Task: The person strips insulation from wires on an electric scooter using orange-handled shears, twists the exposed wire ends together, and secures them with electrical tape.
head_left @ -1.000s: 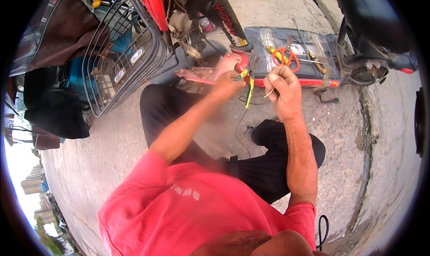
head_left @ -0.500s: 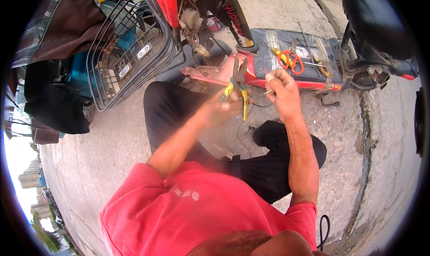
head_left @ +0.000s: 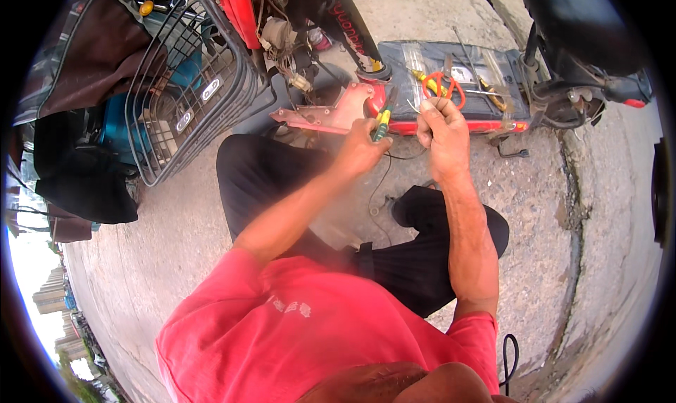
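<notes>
My left hand [head_left: 360, 149] is closed round the yellow-and-green handles of a pair of pliers [head_left: 382, 126], whose jaws point away from me. Close by on the right, my right hand [head_left: 446, 135] pinches a thin wire [head_left: 412, 107] between thumb and fingers. Its pale end sticks out toward the pliers without touching them. A dark cable [head_left: 404, 158] loops below both hands. Just beyond the left hand lies a faded red plastic panel [head_left: 320, 117]. Orange-handled scissors [head_left: 460, 94] and a yellow-handled tool [head_left: 431, 86] rest on the scooter's footboard [head_left: 403, 59], past my right hand.
Exposed wiring [head_left: 299, 81] hangs at the scooter's front. A black wire basket [head_left: 190, 114] stands to the left, beside dark covers [head_left: 88, 72]. On the footboard lies a long thin rod [head_left: 467, 56]. The black seat [head_left: 577, 26] is at far right, over cracked concrete [head_left: 542, 227].
The pliers were spread open and lower in my left hand; now their handles are gripped together, and the hand is farther forward and right. My right hand still pinches the wire, now raised slightly.
</notes>
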`<state>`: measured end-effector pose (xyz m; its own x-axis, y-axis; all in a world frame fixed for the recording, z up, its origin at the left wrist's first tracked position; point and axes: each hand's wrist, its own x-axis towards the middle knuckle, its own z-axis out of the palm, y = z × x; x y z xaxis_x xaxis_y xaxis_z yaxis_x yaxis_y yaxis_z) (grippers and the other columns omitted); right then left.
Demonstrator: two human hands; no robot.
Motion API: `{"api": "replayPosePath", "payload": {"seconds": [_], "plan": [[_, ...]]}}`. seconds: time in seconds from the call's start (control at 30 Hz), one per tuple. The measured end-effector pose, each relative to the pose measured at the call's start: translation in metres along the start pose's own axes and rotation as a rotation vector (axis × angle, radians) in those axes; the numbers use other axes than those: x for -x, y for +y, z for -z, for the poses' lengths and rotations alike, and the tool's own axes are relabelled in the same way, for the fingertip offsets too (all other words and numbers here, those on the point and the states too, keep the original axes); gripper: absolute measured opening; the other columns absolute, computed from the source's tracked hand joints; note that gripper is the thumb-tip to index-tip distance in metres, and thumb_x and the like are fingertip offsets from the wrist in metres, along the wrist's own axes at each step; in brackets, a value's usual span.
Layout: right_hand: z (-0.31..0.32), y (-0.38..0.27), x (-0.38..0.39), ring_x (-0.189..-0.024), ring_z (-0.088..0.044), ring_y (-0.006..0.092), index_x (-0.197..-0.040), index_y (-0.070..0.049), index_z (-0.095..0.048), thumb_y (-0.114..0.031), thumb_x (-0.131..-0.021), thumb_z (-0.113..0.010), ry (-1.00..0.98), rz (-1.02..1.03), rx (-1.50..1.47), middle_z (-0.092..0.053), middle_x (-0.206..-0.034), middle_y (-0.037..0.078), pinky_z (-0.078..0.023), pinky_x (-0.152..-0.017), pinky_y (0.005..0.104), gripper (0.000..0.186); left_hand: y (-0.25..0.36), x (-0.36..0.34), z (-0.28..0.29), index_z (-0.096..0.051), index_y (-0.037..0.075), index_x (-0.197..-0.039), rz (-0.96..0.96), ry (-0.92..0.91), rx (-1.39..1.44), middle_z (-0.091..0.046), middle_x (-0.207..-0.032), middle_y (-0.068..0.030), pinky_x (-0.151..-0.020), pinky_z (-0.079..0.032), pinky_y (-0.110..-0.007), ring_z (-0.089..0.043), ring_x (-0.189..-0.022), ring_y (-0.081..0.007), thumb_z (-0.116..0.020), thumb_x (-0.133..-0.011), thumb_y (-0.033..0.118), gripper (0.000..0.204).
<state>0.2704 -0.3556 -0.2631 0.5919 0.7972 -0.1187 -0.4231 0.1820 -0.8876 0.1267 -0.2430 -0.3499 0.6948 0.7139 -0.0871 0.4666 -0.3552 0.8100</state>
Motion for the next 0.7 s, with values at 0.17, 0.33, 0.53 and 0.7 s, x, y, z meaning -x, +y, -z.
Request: {"api": "replayPosePath", "payload": {"seconds": [0.17,0.33,0.53,0.7], "plan": [[0.010,-0.001,-0.008,-0.059,-0.046,0.0055,-0.097,-0.005,-0.059,-0.014,-0.096,-0.063,0.055,-0.007,-0.055,-0.057,-0.074,-0.001,-0.034,-0.051,0.0211,0.010,-0.023,-0.066,-0.038,-0.059,-0.006,-0.104,-0.280,0.305,-0.254,-0.053,-0.110,-0.0242,-0.092,-0.045,-0.048,-0.053,-0.106,-0.0413,-0.067,-0.081,0.014,0.031],[0.011,-0.009,-0.005,-0.059,-0.047,0.0056,-0.097,-0.005,-0.059,-0.015,-0.096,-0.063,0.067,-0.002,-0.077,-0.058,-0.075,0.000,-0.035,-0.052,0.0211,0.011,-0.018,-0.085,-0.055,-0.060,-0.004,-0.104,-0.387,0.391,-0.446,-0.053,-0.108,-0.0221,-0.089,-0.046,-0.049,-0.054,-0.104,-0.0401,-0.067,-0.078,0.011,0.031],[0.009,-0.008,-0.001,-0.059,-0.047,0.0059,-0.097,-0.005,-0.058,-0.015,-0.096,-0.065,0.043,0.026,-0.087,-0.058,-0.074,-0.001,-0.035,-0.053,0.0225,0.012,0.002,-0.084,-0.041,-0.063,0.003,-0.112,-0.496,0.366,-0.546,-0.056,-0.116,-0.0196,-0.085,-0.047,-0.049,-0.056,-0.107,-0.0383,-0.069,-0.078,0.018,0.038],[0.001,-0.002,0.002,-0.061,-0.048,0.0055,-0.096,-0.003,-0.060,-0.014,-0.094,-0.066,-0.014,0.007,-0.047,-0.056,-0.072,-0.001,-0.035,-0.055,0.0227,0.013,0.024,-0.105,-0.046,-0.059,0.007,-0.122,-0.628,0.121,-0.236,-0.060,-0.114,-0.0176,-0.087,-0.048,-0.048,-0.058,-0.107,-0.0358,-0.068,-0.084,0.031,0.046]]}}
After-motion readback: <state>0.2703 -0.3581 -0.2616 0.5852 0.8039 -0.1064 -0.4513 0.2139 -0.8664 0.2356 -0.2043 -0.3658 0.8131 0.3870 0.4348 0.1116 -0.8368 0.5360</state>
